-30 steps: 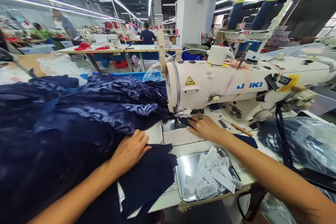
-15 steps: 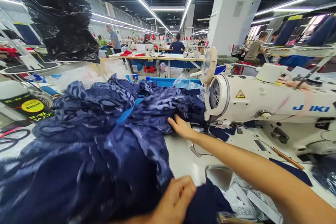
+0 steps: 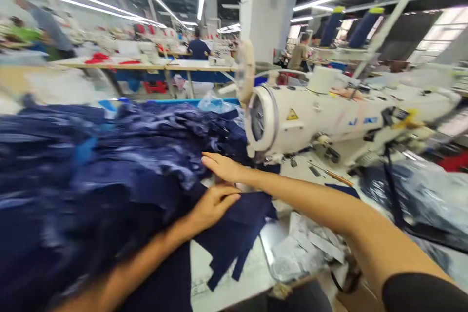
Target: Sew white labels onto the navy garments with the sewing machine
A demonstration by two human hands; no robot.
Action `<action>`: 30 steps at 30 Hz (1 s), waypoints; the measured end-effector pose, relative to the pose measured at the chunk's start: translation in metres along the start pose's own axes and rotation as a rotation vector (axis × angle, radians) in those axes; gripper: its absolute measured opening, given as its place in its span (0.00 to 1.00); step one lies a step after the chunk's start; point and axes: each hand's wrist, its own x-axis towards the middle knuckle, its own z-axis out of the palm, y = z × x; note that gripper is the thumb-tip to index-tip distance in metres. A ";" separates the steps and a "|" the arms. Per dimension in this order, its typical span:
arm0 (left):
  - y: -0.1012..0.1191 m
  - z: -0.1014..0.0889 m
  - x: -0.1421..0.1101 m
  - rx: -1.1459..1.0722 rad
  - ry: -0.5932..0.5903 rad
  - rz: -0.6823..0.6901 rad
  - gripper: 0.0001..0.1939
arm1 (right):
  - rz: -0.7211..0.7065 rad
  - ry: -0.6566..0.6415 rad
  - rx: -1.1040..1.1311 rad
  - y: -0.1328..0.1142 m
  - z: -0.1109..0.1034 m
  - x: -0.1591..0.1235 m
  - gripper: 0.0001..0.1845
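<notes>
A large heap of navy patterned fabric covers the left and middle of the sewing table. My right hand lies against its right side with the fingers stretched out, just left of the sewing machine head. Below it, my left hand pinches a flat navy fabric piece by its upper edge, thumb and fingers close together. This piece hangs toward the table's front, with strip-like notched ends at the bottom. A blue strip shows blurred within the heap.
The white sewing machine stands to the right of the heap. In front of it is a metal tray with crumpled plastic labels. A wooden-handled tool lies on the table. Plastic-wrapped goods sit at the right.
The view has swung right. My left hand has moved up beside my right hand, drawing the flat navy piece into view. My right hand remains at the heap's right side.
</notes>
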 end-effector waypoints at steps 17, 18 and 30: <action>0.065 -0.005 0.033 0.478 0.040 -0.058 0.08 | -0.185 -0.059 -0.422 0.043 -0.096 -0.192 0.05; 0.069 0.001 0.040 0.492 0.038 -0.028 0.07 | -0.204 -0.094 -0.472 0.042 -0.094 -0.195 0.04; 0.017 0.046 0.047 0.265 0.163 -0.006 0.11 | -0.110 -0.036 -0.654 0.053 -0.095 -0.187 0.05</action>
